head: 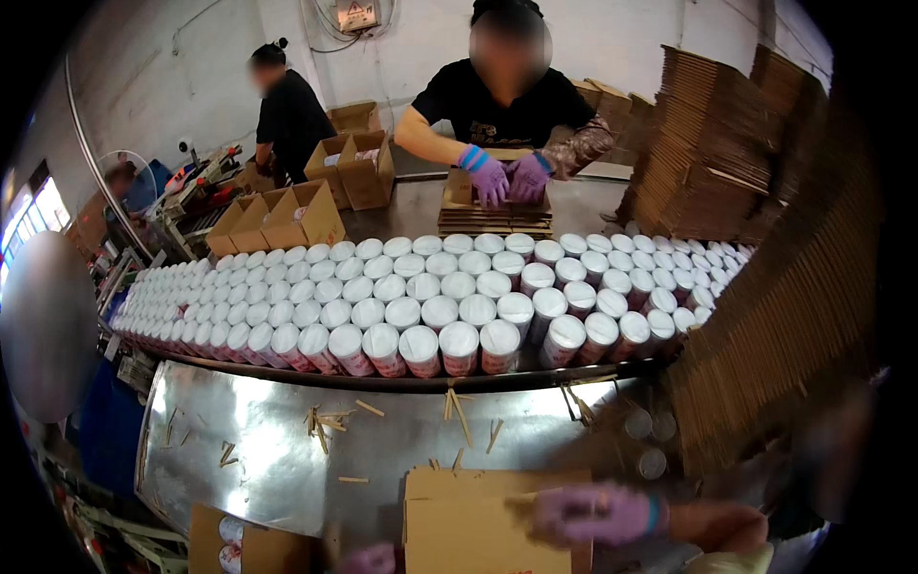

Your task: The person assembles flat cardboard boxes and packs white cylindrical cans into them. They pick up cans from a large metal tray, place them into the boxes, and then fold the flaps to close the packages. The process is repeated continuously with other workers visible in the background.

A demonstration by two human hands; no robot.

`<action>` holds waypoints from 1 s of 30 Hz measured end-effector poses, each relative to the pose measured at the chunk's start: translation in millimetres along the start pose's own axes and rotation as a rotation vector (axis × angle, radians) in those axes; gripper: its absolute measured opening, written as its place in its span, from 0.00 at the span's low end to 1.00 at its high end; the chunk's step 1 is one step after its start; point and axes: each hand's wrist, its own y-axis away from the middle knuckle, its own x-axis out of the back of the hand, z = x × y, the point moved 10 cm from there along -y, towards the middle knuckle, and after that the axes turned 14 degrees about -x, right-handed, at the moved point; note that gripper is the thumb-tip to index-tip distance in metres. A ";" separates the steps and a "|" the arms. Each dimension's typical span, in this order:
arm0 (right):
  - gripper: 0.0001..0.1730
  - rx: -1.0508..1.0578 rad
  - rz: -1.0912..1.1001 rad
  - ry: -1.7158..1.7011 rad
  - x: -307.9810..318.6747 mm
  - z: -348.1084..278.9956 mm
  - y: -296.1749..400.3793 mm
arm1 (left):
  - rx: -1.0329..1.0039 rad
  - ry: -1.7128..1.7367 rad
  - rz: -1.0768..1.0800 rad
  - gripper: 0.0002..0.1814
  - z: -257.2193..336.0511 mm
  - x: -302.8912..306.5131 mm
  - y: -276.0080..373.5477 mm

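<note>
A flat tan cardboard box (488, 531) lies at the bottom centre, on the near side of the metal table. My right hand (595, 513), in a purple glove with a blue cuff, is over the right part of this cardboard; it is blurred, and whether it grips anything does not show. At the bottom edge, left of the cardboard, a small part of my left hand (369, 558) shows, also in a purple glove; its fingers are mostly cut off by the frame. Further left stands an open carton (208, 538) with printed cans inside.
Rows of white-lidded cans (459, 344) fill a long conveyor. Cardboard strips (459, 416) lie on the metal table (280, 445). Stacked flat cartons (774, 344) rise at right. Across the conveyor, a co-worker (509, 115) in purple gloves handles cardboard; another person (290, 115) stands near open cartons (301, 215).
</note>
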 end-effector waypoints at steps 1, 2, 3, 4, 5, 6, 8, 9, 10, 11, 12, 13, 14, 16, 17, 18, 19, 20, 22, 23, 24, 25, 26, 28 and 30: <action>0.33 0.015 0.235 0.140 43.6 -15.6 -21.6 | -0.083 -0.163 0.058 0.18 12.5 24.3 -26.7; 0.36 0.209 0.418 0.432 75.8 -50.2 -44.3 | -0.043 -0.235 0.152 0.24 32.9 51.4 -56.2; 0.40 0.366 0.607 0.611 97.5 -68.2 -72.9 | -0.236 -0.338 0.373 0.26 44.0 79.3 -92.4; 0.47 0.394 0.677 0.848 110.1 -80.1 -104.1 | -0.543 -0.672 0.441 0.32 100.9 98.9 -132.2; 0.54 0.319 0.768 1.090 120.1 -94.2 -137.2 | -0.593 -0.780 0.440 0.38 131.6 111.8 -176.2; 0.57 0.256 0.876 1.264 131.1 -101.9 -164.8 | -0.553 -0.883 0.422 0.41 145.3 121.8 -218.1; 0.55 0.110 0.901 1.305 133.6 -101.5 -210.5 | -0.484 -1.082 0.364 0.45 127.2 115.2 -260.2; 0.54 0.024 0.870 1.376 126.1 -96.6 -225.2 | -0.463 -1.175 0.319 0.46 103.7 107.7 -273.9; 0.53 0.127 0.914 1.397 117.9 -93.1 -221.1 | -0.454 -1.261 0.275 0.47 94.4 101.5 -284.2; 0.50 0.163 0.922 1.446 116.1 -87.3 -217.5 | -0.490 -1.281 0.303 0.47 89.6 98.9 -282.7; 0.49 0.200 0.947 1.414 114.6 -86.9 -213.4 | -0.532 -1.302 0.318 0.47 90.1 93.2 -277.6; 0.47 0.239 0.973 1.382 113.4 -87.3 -209.2 | -0.574 -1.323 0.334 0.48 91.3 88.4 -273.1; 0.46 0.259 0.969 1.390 112.5 -85.5 -204.7 | -0.586 -1.281 0.352 0.47 92.1 83.7 -272.6; 0.44 0.309 0.947 1.415 111.5 -82.9 -192.1 | -0.616 -1.235 0.335 0.46 99.4 75.5 -265.6; 0.44 0.360 0.952 1.437 106.5 -82.9 -186.1 | -0.631 -1.213 0.327 0.45 104.2 72.7 -260.2; 0.43 0.402 0.963 1.467 103.3 -83.8 -174.7 | -0.675 -1.188 0.328 0.44 115.7 69.9 -253.9; 0.42 0.456 0.974 1.494 99.1 -89.5 -166.3 | -0.686 -1.135 0.318 0.44 125.9 69.4 -246.7; 0.40 0.531 0.991 1.464 92.6 -96.9 -147.5 | -0.698 -1.082 0.308 0.44 139.0 67.3 -235.7; 0.41 0.387 0.824 1.391 78.7 -104.6 -118.7 | -0.681 -0.948 0.239 0.40 161.5 64.3 -210.3; 0.42 0.321 0.705 1.301 73.5 -97.3 -111.7 | -0.587 -0.833 0.053 0.37 157.1 56.0 -204.9; 0.42 0.144 0.478 1.081 74.5 -72.6 -114.6 | -0.509 -0.708 -0.138 0.35 151.8 43.9 -199.4; 0.43 -0.019 0.265 0.850 69.7 -46.6 -112.8 | -0.432 -0.586 -0.325 0.34 146.3 28.3 -194.1; 0.43 -0.243 -0.134 0.466 46.3 -3.2 -112.3 | -0.323 -0.496 -0.562 0.34 133.6 3.4 -187.6; 0.41 -0.331 -0.515 0.357 4.8 19.8 -105.0 | -0.056 -0.309 -0.995 0.37 107.9 -40.7 -154.4; 0.39 -0.171 -0.659 0.409 -25.5 32.0 -95.5 | -0.238 -0.077 -1.001 0.38 95.7 -68.9 -144.3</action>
